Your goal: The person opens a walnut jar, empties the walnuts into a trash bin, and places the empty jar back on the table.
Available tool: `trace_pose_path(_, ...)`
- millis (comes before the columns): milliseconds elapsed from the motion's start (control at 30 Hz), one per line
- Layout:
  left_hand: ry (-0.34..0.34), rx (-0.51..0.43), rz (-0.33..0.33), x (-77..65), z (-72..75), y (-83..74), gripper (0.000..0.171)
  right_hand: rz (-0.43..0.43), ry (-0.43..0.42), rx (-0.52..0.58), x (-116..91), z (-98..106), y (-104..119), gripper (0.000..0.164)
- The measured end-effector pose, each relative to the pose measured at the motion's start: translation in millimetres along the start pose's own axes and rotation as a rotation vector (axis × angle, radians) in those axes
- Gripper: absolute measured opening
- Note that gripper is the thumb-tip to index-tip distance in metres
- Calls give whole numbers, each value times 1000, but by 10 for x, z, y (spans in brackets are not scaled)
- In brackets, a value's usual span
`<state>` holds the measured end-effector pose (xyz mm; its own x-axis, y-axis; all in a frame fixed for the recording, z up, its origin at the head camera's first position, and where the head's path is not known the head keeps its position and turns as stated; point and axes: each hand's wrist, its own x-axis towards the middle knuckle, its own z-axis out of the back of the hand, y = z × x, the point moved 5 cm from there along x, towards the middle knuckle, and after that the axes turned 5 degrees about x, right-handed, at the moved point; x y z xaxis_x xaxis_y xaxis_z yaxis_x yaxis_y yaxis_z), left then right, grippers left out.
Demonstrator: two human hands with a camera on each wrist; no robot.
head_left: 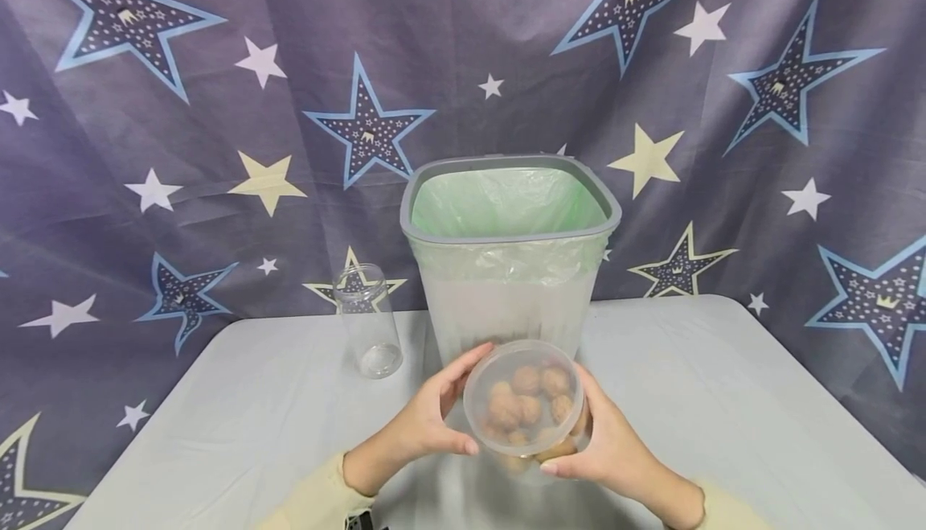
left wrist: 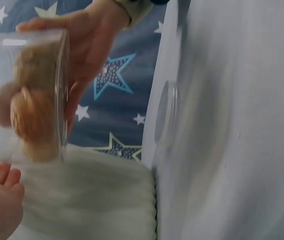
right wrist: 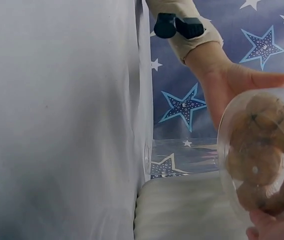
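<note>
Both hands hold a clear round plastic container with several walnuts inside, in front of the bin. Its frosted round top tilts toward the head camera. My left hand grips the left side, thumb low at the front and fingertips at the far rim. On the opposite side, my right hand curls round the wall, its thumb at the lower front; most of its fingers are hidden behind the container. The left wrist view shows the walnuts through the clear wall, above the table.
A bin with a grey rim and a green-tinted liner bag stands just beyond the container. Left of it, an uncovered clear jar stands upright on the pale table. A star-patterned curtain hangs behind the table.
</note>
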<state>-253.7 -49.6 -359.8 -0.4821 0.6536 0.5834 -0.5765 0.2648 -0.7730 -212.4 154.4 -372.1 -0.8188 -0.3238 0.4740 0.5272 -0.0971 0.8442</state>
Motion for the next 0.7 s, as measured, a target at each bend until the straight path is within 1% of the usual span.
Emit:
trace_pose_path(100, 56, -3, -13, 17, 33, 5, 106, 34, 51, 53, 3, -10, 21, 106)
trace_pose_path(200, 105, -9, -5, 34, 65, 11, 108, 66, 94, 85, 5, -19, 41, 108)
trace_pose_path(333, 165, -14, 9, 37, 88, 20, 110, 69, 159, 168, 12, -61, 42, 108)
trace_pose_path(400, 182, -26, 17, 37, 92, 26, 110, 63, 183, 208, 14, -82, 34, 107)
trace_pose_path(533, 201, -46, 28, 44, 90, 28, 108, 72, 214, 248, 19, -100, 25, 105)
trace_pose_path(700, 223, -60, 23, 46, 77, 12, 108, 79, 230, 229, 26, -101, 26, 105)
